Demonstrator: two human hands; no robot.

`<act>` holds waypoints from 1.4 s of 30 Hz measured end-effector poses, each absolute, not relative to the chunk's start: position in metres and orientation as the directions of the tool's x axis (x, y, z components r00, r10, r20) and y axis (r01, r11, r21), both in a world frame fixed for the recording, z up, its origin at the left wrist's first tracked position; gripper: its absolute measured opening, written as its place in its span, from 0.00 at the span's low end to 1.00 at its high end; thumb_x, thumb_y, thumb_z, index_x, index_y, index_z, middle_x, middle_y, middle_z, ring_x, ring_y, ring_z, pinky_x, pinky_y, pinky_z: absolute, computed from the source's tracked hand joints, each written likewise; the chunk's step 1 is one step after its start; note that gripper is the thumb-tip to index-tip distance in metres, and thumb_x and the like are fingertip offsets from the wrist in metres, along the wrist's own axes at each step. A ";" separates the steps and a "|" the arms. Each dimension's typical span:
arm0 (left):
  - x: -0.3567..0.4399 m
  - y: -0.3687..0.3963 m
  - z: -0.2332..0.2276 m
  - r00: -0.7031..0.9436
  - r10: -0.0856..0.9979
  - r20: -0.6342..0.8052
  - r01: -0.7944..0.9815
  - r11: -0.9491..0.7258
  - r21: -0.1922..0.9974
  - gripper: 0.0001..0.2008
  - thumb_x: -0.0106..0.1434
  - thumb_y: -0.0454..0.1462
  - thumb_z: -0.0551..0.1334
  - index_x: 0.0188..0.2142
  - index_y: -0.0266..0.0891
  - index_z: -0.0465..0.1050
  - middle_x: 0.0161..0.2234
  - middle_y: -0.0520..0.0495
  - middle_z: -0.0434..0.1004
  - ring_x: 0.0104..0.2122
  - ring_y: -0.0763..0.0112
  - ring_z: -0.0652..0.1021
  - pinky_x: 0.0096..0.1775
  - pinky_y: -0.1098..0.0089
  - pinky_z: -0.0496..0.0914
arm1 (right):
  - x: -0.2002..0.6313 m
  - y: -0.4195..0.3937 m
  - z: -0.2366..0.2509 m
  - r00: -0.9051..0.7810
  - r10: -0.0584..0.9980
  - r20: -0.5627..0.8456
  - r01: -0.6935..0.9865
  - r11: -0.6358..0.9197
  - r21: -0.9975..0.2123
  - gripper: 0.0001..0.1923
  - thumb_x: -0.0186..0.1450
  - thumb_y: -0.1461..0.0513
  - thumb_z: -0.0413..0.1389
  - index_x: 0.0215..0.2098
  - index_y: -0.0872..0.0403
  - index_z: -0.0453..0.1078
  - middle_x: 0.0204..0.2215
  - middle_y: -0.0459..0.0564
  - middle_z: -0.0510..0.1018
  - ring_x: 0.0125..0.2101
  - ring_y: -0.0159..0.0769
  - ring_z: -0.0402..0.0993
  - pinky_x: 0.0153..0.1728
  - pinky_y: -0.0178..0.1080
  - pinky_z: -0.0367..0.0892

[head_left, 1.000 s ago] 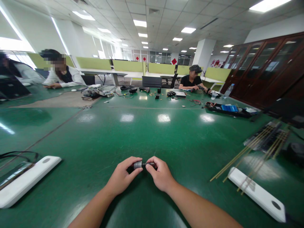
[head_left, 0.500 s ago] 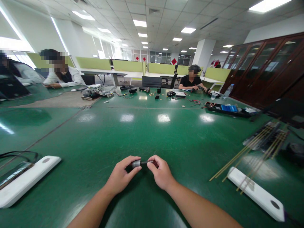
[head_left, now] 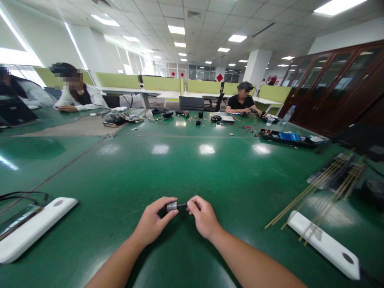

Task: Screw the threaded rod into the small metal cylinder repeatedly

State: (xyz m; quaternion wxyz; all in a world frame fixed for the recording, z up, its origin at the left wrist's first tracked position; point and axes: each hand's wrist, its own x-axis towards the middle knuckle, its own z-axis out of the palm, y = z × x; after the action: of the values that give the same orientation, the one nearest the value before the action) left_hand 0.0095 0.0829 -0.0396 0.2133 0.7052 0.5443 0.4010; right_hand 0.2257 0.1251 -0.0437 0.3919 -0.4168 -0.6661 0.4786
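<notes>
My left hand (head_left: pixel 153 224) and right hand (head_left: pixel 204 216) sit low centre over the green table (head_left: pixel 192 172), fingers curled, both pinching one small part (head_left: pixel 175 206) between them. Left fingertips grip its silver cylinder end, right fingertips grip the thin dark end. Part sits just above the tabletop; can't tell if it touches.

Two white bars: one (head_left: pixel 33 228) near left, one (head_left: pixel 324 244) near right. A dark cable (head_left: pixel 24 196) loops just behind the left bar. Bundle of thin brass rods (head_left: pixel 318 192) runs diagonally across the right bar; count not clear, several. They lie over a dark board (head_left: pixel 336 176).

Farther right, one black tray (head_left: pixel 288 140) with a blue item in it. Mid-table far side, scattered small tools and wires (head_left: pixel 126 118), too small to count. One water bottle (head_left: pixel 288 114).

Three other people: two at far left (head_left: pixel 78 96), one across (head_left: pixel 243 104) in black, hands on the table.
</notes>
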 end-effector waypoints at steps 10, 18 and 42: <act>0.009 0.083 -0.041 0.082 0.934 0.349 0.600 -0.326 0.731 0.16 0.66 0.45 0.64 0.52 0.45 0.74 0.48 0.44 0.78 0.48 0.59 0.78 0.51 0.60 0.72 | 0.224 0.128 -0.046 -0.322 0.941 0.104 0.148 0.159 -0.976 0.22 0.72 0.48 0.48 0.31 0.55 0.71 0.27 0.47 0.77 0.29 0.33 0.73 0.34 0.35 0.65; 0.008 0.082 -0.041 0.040 0.943 0.330 0.603 -0.287 0.744 0.15 0.65 0.45 0.65 0.51 0.47 0.75 0.48 0.47 0.78 0.48 0.60 0.77 0.52 0.61 0.70 | 0.224 0.131 -0.046 -0.305 0.950 0.072 -0.039 0.062 -0.997 0.27 0.72 0.45 0.46 0.25 0.55 0.67 0.24 0.48 0.75 0.25 0.33 0.71 0.32 0.36 0.66; -0.029 0.091 -0.029 -0.315 0.949 -0.006 -0.066 -0.015 0.998 0.29 0.58 0.45 0.71 0.55 0.38 0.69 0.54 0.37 0.74 0.51 0.57 0.77 0.57 0.57 0.69 | 0.222 0.133 -0.059 -0.385 0.922 0.041 -0.164 -0.024 -0.986 0.29 0.71 0.43 0.46 0.22 0.55 0.64 0.19 0.47 0.71 0.20 0.31 0.66 0.26 0.35 0.62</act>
State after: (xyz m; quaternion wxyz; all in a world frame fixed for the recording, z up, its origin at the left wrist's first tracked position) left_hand -0.0294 0.0907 -0.0286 0.4295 0.3978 0.5548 0.5912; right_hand 0.2224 0.1328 -0.0587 0.4332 -0.3459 -0.5479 0.6265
